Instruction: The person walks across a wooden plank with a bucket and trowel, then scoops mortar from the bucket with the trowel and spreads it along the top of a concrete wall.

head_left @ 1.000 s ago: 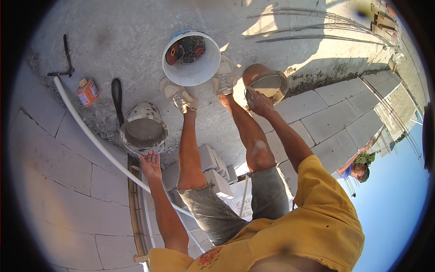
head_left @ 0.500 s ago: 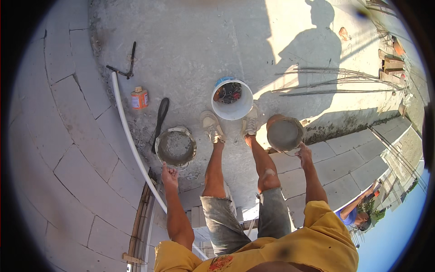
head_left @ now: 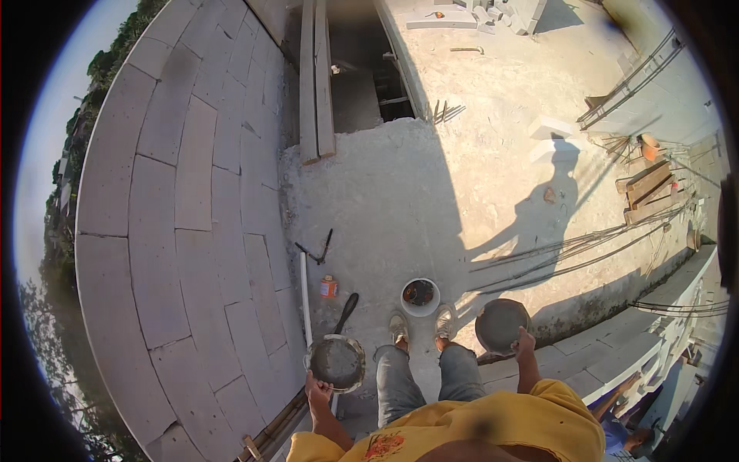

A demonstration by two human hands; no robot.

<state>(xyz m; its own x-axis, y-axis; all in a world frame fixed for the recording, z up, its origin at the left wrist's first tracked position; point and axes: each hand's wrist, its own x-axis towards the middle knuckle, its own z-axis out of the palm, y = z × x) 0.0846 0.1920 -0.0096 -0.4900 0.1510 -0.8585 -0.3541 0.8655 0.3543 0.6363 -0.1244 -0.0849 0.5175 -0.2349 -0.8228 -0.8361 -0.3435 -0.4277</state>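
My left hand (head_left: 320, 391) grips the handle side of a mortar-crusted bucket (head_left: 359, 363) with grey material inside, held beside my left leg. By my right leg, my right hand (head_left: 524, 343) grips another bucket (head_left: 481, 339) of dark grey material. A white bucket (head_left: 419, 312) holding tangled items stands just beyond my shoes. Left of it lie an orange can (head_left: 329, 286), a long black object (head_left: 348, 312), a dark angled metal tool (head_left: 322, 254) and a white pipe (head_left: 305, 281).
A block wall (head_left: 192, 169) rises at left. Planks (head_left: 310, 77) border a floor opening (head_left: 354, 100) ahead. Rebar (head_left: 539, 256) and boards (head_left: 647, 189) lie at right, beside low blockwork (head_left: 585, 354). A co-worker (head_left: 616, 435) is at lower right.
My head has tilted up, showing more floor ahead, the opening and the wall's top. Both buckets have risen in my hands and now sit higher beside my legs.
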